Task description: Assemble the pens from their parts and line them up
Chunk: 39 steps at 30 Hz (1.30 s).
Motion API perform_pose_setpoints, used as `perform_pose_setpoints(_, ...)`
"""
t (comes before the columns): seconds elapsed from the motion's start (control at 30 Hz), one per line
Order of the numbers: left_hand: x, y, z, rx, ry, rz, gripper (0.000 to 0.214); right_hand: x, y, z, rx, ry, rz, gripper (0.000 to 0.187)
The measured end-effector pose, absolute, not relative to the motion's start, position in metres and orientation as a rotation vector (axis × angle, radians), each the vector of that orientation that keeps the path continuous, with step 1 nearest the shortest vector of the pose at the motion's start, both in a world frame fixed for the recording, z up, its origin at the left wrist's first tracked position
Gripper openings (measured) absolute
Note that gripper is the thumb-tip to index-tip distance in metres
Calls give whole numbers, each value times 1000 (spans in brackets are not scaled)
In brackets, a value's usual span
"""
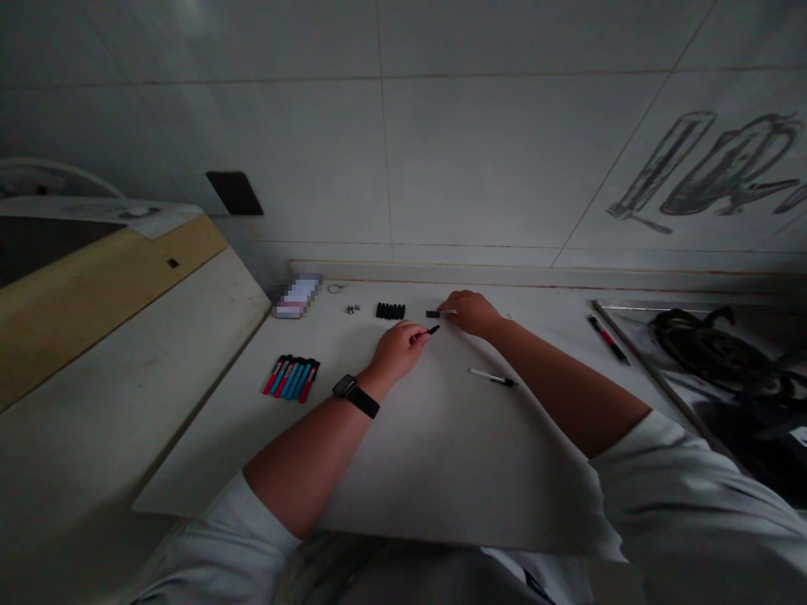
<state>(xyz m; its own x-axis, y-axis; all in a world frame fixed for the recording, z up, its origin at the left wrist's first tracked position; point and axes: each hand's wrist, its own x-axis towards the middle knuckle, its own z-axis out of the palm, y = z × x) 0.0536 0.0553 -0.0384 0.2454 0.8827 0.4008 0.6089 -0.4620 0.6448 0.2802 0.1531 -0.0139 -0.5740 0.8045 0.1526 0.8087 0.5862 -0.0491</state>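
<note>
My left hand (pixel 400 346) is closed, pinching a small black tapered piece (pixel 434 329) that looks like a pen part. Just beyond it, my right hand (pixel 470 313) rests low over the table with fingers curled. A thin pale strip (pixel 447 312) shows at its fingertips; whether it is gripped is hard to make out. Beside those fingertips lies a short black piece (pixel 432 314). Left of it sits a row of several black caps (pixel 391 312). Nearer to me, a slim white stick with a black end (pixel 492 377) lies on the white table (pixel 429 454).
Several red and blue markers (pixel 291 378) lie side by side at left. Behind them are a pixelated box (pixel 298 297), tiny dark bits (pixel 353 309) and a ring (pixel 335 288). A red-and-black marker (pixel 609 340) lies by the stove (pixel 712 344). A cabinet (pixel 126 336) stands left.
</note>
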Motion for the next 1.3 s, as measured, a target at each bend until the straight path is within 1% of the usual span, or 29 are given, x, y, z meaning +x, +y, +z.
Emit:
perform_pose_setpoints(0.17, 54, 56, -39, 2152, 1371, 1059, 13, 284, 153, -14, -1343, -2659, -35, 29)
perform_pose_setpoints(0.37, 53, 56, -40, 2152, 1365, 1059, 13, 286, 153, -16, -1340, -2673, -114, 32)
perform_pose_setpoints(0.6, 54, 55, -40, 2148, 1365, 1069, 12, 280, 155, -14, -1350, -2659, -102, 20)
perform_pose_setpoints(0.87, 54, 53, -35, 2162, 1371, 1058, 10, 278, 147, -12, -1347, -2674, -145, 20)
perform_pose_setpoints(1.0, 55, 54, -36, 2179, 1369, 1059, 8, 285, 134, -6, -1343, -2563, -42, 20)
perform_pose_setpoints(1.17, 56, 52, -35, 2153, 1347, 1052, 7, 299, 99, 7, -1124, -2407, 154, 18)
perform_pose_setpoints(1.3, 58, 49, -32, 2146, 1300, 1064, 7, 301, 70, 3, -1093, -2173, 384, 14)
